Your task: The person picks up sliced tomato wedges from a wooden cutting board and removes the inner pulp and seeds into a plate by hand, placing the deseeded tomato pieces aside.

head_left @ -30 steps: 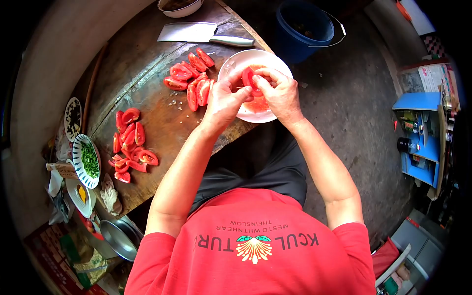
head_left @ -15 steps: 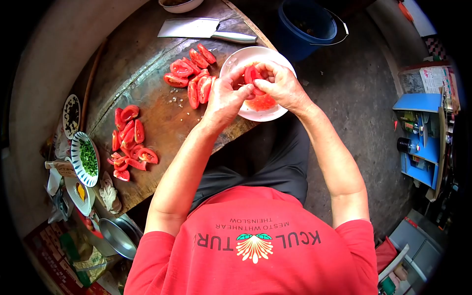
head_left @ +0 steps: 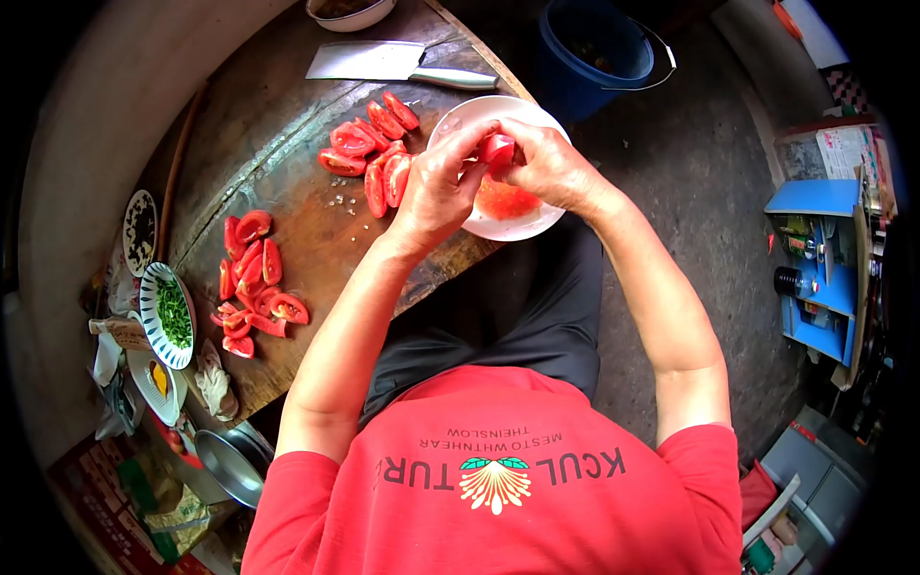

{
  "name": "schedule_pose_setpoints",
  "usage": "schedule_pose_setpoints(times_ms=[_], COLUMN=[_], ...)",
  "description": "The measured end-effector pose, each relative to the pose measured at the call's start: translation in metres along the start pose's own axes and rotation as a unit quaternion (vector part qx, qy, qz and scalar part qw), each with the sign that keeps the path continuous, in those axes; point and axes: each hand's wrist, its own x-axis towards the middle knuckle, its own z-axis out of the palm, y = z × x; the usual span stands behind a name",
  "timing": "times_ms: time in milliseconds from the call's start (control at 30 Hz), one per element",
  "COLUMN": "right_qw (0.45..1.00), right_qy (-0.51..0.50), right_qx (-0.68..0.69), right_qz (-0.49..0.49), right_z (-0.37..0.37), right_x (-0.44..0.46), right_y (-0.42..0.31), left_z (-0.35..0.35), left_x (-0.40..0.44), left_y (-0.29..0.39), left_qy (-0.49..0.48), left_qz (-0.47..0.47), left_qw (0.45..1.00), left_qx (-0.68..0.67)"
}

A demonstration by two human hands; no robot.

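Both hands meet above a white plate (head_left: 551,126) at the table's edge. Between them is a tomato wedge (head_left: 495,150), its smooth red skin now facing up. My left hand (head_left: 443,187) pinches one side of the wedge, and my right hand (head_left: 554,168) closes round the other. Red tomato pulp (head_left: 506,199) lies in the plate below. Left of the plate, cut tomato wedges (head_left: 355,141) are heaped on the wooden table. A second group of tomato pieces (head_left: 251,273) lies nearer the table's left side.
A cleaver (head_left: 369,60) lies flat beyond the wedges, its handle toward the plate. A blue bucket (head_left: 599,53) stands on the floor past the table's edge. A bowl of chopped greens (head_left: 165,316) and a dark-speckled dish (head_left: 140,230) sit at the left.
The tomato wedge has turned in my fingers, from its cut face showing to its skin showing. My hands stay over the plate, fingers shifted round it.
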Motion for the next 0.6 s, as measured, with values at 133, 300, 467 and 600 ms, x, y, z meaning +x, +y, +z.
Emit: schedule_pose_setpoints(times_ms=[133, 300, 467, 600], right_qw=[0.988, 0.961, 0.956, 0.97], right_qy=[0.105, 0.265, 0.293, 0.237], right_qx=[-0.108, -0.075, 0.025, 0.035], right_qz=[0.034, -0.012, 0.004, 0.041], right_z=[0.01, 0.028, 0.033, 0.029], right_x=[-0.018, -0.025, -0.02, -0.023], right_y=[-0.008, -0.026, -0.021, -0.016], left_z=[-0.004, -0.007, 0.0, -0.004], left_x=[-0.001, -0.008, -0.014, -0.018], left_y=[0.009, 0.007, 0.005, 0.01], left_qy=[0.047, 0.065, 0.03, 0.041], left_qz=[-0.08, -0.158, -0.158, -0.203], left_qw=[0.994, 0.975, 0.968, 0.94], left_qx=[-0.055, -0.141, -0.195, -0.272])
